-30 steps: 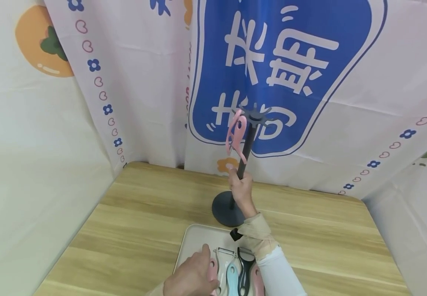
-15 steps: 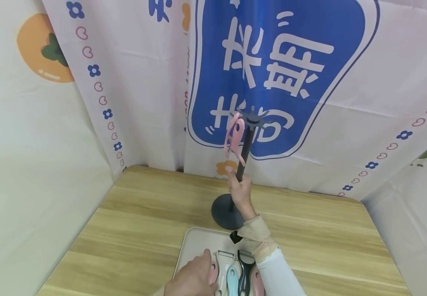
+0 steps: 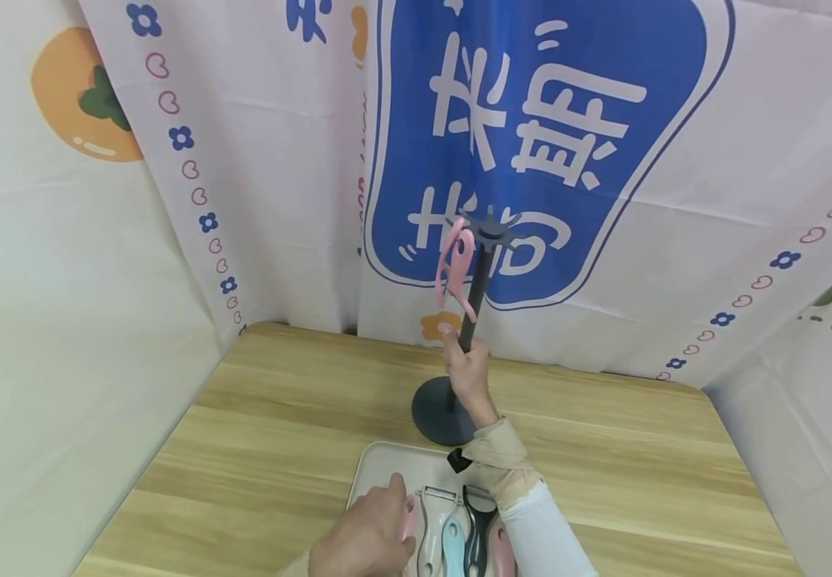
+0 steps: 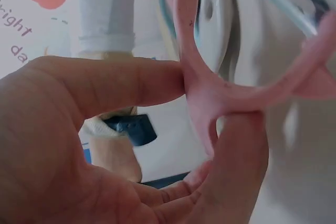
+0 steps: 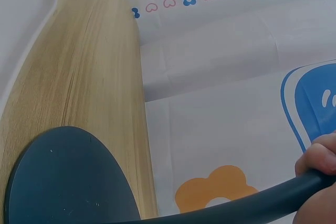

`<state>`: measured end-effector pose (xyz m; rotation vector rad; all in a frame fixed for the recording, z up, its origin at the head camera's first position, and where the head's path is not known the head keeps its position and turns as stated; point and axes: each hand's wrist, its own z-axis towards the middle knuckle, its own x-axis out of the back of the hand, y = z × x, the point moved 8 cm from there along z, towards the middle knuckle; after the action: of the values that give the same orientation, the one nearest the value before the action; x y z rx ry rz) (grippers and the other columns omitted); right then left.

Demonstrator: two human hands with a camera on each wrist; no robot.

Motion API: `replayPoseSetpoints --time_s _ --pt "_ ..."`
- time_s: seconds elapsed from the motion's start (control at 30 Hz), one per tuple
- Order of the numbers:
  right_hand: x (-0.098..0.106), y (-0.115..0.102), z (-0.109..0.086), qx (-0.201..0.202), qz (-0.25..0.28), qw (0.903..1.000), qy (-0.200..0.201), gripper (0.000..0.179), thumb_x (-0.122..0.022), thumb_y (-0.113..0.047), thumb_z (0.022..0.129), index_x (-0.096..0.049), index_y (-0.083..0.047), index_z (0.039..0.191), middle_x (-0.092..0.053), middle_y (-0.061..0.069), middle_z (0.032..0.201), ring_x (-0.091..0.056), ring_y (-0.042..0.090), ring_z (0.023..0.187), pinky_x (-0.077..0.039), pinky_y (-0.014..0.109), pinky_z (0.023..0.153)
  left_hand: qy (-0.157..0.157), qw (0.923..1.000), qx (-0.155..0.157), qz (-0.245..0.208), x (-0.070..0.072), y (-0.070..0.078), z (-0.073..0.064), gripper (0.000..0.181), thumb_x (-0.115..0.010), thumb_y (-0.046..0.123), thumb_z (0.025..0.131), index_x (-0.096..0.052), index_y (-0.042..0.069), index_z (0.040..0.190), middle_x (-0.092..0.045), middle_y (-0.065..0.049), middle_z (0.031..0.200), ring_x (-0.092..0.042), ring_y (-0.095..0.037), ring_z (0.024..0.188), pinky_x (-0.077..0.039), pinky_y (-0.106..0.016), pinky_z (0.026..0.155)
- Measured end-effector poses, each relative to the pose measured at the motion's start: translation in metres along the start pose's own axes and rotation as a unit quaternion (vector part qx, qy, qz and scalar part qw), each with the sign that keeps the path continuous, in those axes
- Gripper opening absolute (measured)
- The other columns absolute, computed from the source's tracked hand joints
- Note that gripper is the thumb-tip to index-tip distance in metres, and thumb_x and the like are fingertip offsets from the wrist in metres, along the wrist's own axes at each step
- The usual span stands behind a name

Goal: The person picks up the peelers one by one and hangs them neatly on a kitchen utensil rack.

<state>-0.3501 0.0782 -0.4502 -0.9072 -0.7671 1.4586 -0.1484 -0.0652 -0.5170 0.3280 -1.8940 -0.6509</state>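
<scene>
My left hand (image 3: 369,533) is over the tray (image 3: 376,457), pinching a pink Y-shaped peeler (image 4: 218,95) between thumb and finger, as the left wrist view shows close up. Beside it in the tray lie a white peeler (image 3: 433,533), a light blue peeler (image 3: 453,549), a black peeler (image 3: 477,533) and another pink peeler (image 3: 502,553). My right hand (image 3: 470,377) grips the dark pole (image 3: 481,280) of an upright utensil stand. From a hook of the stand's top ring (image 3: 491,230) hangs a pink peeler (image 3: 462,260).
The stand's round base (image 5: 71,182) rests on the wooden table (image 3: 279,417), just behind the tray. A printed cloth (image 3: 308,200) hangs along the table's back edge. A black device (image 3: 458,459) is strapped at my right wrist.
My left hand shifts slightly left, and the pink peeler in it moves a little away from the white one. The right hand keeps its grip on the pole.
</scene>
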Motion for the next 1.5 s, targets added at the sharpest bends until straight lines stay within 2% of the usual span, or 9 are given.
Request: replayPoseSetpoints --time_s 0.1,0.33,0.47,0.63,0.83,0.97,1.27,1.43,1.5 --pt "0.0 0.0 0.0 0.0 -0.003 1.0 0.0 0.053 -0.058 -0.014 0.11 -0.045 -0.01 0.059 -0.039 -0.01 0.047 -0.033 0.004 0.038 -0.024 0.021 0.038 0.029 0.999 -0.034 0.002 0.014 0.004 0.0 0.052 -0.086 0.021 0.082 -0.053 0.003 0.118 -0.062 -0.007 0.088 -0.062 -0.022 0.079 -0.057 -0.043 0.072" --pt "0.0 0.001 0.0 -0.004 -0.011 0.9999 0.004 0.051 -0.056 -0.008 0.109 -0.046 -0.014 0.059 -0.04 -0.009 0.047 -0.034 0.004 0.039 -0.025 0.021 0.039 0.053 0.9966 -0.051 -0.038 0.042 0.007 0.006 0.049 -0.081 0.01 0.088 -0.055 0.001 0.128 -0.067 -0.012 0.104 -0.065 -0.021 0.089 -0.058 -0.04 0.077" --pt "0.0 0.0 0.0 0.002 -0.015 0.9999 0.0 0.051 -0.055 -0.008 0.11 -0.045 -0.014 0.06 -0.039 -0.011 0.048 -0.034 0.004 0.039 -0.025 0.021 0.039 0.065 0.993 -0.079 -0.058 0.057 0.013 0.008 0.044 -0.075 0.005 0.092 -0.055 -0.002 0.131 -0.066 -0.012 0.099 -0.063 -0.018 0.082 -0.055 -0.033 0.067" --pt "-0.002 -0.001 0.0 0.004 -0.015 0.9999 -0.003 0.051 -0.055 -0.009 0.109 -0.046 -0.014 0.06 -0.039 -0.011 0.047 -0.034 0.003 0.038 -0.025 0.02 0.038 0.069 0.99 -0.086 -0.087 0.069 0.015 0.011 0.038 -0.071 0.003 0.097 -0.053 0.001 0.131 -0.063 -0.01 0.09 -0.06 -0.016 0.072 -0.051 -0.029 0.058" --pt "-0.002 -0.001 0.001 -0.003 -0.013 0.9999 0.001 0.051 -0.055 -0.01 0.109 -0.046 -0.012 0.059 -0.04 -0.01 0.047 -0.033 0.003 0.039 -0.024 0.02 0.039 0.098 0.9837 -0.12 -0.092 0.089 0.024 0.014 0.039 -0.067 -0.004 0.097 -0.053 -0.003 0.133 -0.067 -0.019 0.102 -0.063 -0.013 0.068 -0.053 -0.027 0.057" --pt "0.0 0.001 0.0 -0.004 -0.016 0.9999 0.002 0.051 -0.056 -0.009 0.109 -0.046 -0.012 0.058 -0.04 -0.009 0.046 -0.033 0.004 0.038 -0.024 0.021 0.039 0.105 0.9803 -0.118 -0.118 0.103 0.029 0.019 0.038 -0.065 -0.007 0.098 -0.053 -0.005 0.134 -0.069 -0.023 0.109 -0.067 -0.013 0.064 -0.055 -0.027 0.057" --pt "0.0 0.0 -0.001 -0.004 -0.021 0.9998 0.005 0.052 -0.056 -0.01 0.108 -0.046 -0.012 0.057 -0.041 -0.01 0.046 -0.035 0.005 0.038 -0.025 0.022 0.038 0.18 0.9671 -0.109 -0.142 0.137 0.036 0.03 0.043 -0.07 -0.013 0.093 -0.059 -0.003 0.134 -0.069 -0.02 0.126 -0.074 -0.03 0.103 -0.058 -0.022 0.06" --pt "0.0 0.0 -0.001 -0.007 -0.014 0.9999 0.005 0.053 -0.057 -0.012 0.108 -0.046 -0.013 0.056 -0.04 -0.009 0.046 -0.034 0.004 0.038 -0.025 0.021 0.037 0.212 0.9582 -0.122 -0.148 0.15 0.039 0.032 0.044 -0.071 -0.012 0.092 -0.061 -0.001 0.133 -0.07 -0.02 0.127 -0.074 -0.035 0.109 -0.062 -0.026 0.063" --pt "0.0 0.0 -0.001 -0.007 -0.016 0.9998 0.007 0.053 -0.058 -0.014 0.108 -0.046 -0.014 0.056 -0.04 -0.01 0.046 -0.034 0.004 0.038 -0.025 0.022 0.037 0.218 0.9553 -0.128 -0.154 0.155 0.041 0.033 0.044 -0.07 -0.011 0.092 -0.062 0.0 0.133 -0.072 -0.022 0.124 -0.076 -0.034 0.102 -0.063 -0.028 0.064"
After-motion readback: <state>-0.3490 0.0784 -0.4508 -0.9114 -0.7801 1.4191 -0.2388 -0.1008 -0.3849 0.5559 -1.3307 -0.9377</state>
